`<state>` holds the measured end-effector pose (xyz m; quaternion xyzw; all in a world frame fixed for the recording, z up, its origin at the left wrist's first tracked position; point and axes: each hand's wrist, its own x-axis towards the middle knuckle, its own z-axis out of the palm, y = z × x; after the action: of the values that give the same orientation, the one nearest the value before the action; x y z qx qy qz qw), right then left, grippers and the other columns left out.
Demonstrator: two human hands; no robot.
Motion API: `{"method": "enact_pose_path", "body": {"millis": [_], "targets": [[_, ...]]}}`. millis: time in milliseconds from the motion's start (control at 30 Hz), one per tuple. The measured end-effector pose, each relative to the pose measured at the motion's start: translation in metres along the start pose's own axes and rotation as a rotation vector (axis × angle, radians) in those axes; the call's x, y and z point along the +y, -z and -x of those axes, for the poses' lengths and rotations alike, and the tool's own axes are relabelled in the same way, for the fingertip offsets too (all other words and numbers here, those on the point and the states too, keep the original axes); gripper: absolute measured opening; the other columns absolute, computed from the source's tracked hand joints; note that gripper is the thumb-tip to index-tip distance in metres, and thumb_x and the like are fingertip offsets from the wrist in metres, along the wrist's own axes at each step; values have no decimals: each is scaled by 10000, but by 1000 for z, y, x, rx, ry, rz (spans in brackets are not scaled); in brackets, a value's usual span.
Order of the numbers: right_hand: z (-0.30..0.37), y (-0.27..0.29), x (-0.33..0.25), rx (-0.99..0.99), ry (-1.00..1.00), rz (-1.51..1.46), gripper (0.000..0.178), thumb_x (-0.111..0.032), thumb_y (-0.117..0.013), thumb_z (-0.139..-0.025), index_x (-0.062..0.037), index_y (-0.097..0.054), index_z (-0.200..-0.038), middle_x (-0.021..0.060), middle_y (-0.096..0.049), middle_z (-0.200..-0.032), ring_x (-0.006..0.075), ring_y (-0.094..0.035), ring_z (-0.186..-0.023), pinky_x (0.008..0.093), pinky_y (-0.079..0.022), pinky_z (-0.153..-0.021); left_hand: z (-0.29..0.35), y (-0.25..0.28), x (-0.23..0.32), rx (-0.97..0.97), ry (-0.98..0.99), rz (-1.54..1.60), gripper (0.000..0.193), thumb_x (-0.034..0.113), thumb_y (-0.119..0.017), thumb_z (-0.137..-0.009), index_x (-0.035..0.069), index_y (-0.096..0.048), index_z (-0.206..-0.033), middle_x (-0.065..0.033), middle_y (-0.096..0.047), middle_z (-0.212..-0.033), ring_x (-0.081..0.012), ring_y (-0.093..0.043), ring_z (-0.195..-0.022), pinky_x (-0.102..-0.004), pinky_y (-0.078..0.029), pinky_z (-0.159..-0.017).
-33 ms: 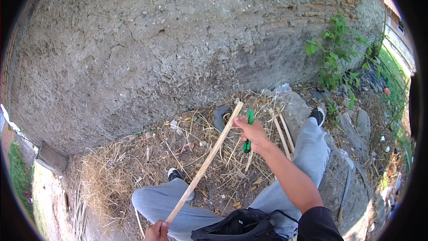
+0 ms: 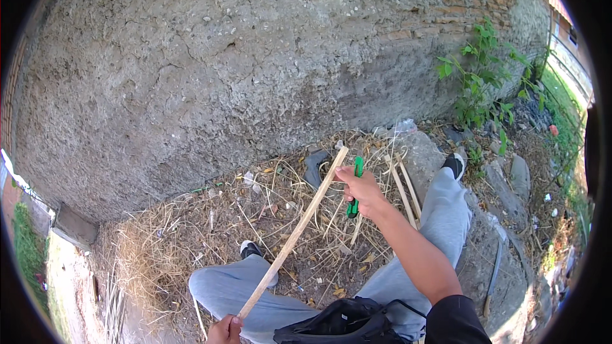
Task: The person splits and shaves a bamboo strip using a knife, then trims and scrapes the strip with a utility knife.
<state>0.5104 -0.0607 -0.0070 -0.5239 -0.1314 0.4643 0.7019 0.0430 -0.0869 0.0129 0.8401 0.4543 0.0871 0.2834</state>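
A long, pale wooden strip (image 2: 292, 237) slants up and to the right across my lap. Its lower end is gripped by my left hand (image 2: 224, 330) at the bottom edge of the view. Close to the strip's upper end is my right hand (image 2: 361, 190), with its thumb and fingertips touching the strip. A green utility knife (image 2: 358, 167) is wrapped in that same hand, its body showing above and below the fingers. Whether its blade is out I cannot tell.
A rough, cracked wall (image 2: 242, 83) rises in front. Straw and shavings (image 2: 153, 248) litter the ground. More pale strips (image 2: 406, 195) lie beside my right leg, by a large stone (image 2: 424, 153). A black bag (image 2: 338, 325) sits at my lap; a leafy plant (image 2: 478, 83) grows at the right.
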Motion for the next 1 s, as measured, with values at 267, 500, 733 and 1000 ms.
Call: {"method": "enact_pose_path", "body": {"millis": [267,500,733,1000], "targets": [[2,1,-9,-30,0,-107,156,-131,-681,-878,-32,-583,-949,69,-641,-867,38,-368,-476,229,-322,-443,-3,2,-4,-23,36,-38,333,313,-410,-1009,25,-563,-939,-209,-553,-630,-387,-567,-571,-449,-412,-509],[4,-2,-13,82,111,-95,149,-144,-708,-852,-21,-631,-888,90,-653,-795,41,-370,-436,220,-297,-403,-3,-6,-18,107,-72,-220,327,316,-393,-1005,61,-593,-1043,-245,-603,-688,-455,-593,-642,-513,-440,-532],[7,-1,-18,90,181,-126,133,-78,-675,-826,41,-637,-873,122,-647,-750,44,-368,-425,221,-300,-393,-3,-10,-29,101,-90,-250,303,282,-403,-998,66,-599,-1081,-245,-615,-697,-447,-604,-645,-516,-462,-541],[4,1,-17,110,210,-51,134,-76,-645,-814,48,-652,-863,126,-657,-761,52,-379,-446,233,-304,-408,-2,-16,-36,191,-186,-321,230,223,-457,-974,62,-608,-1037,-231,-605,-680,-425,-603,-633,-497,-467,-533]]}}
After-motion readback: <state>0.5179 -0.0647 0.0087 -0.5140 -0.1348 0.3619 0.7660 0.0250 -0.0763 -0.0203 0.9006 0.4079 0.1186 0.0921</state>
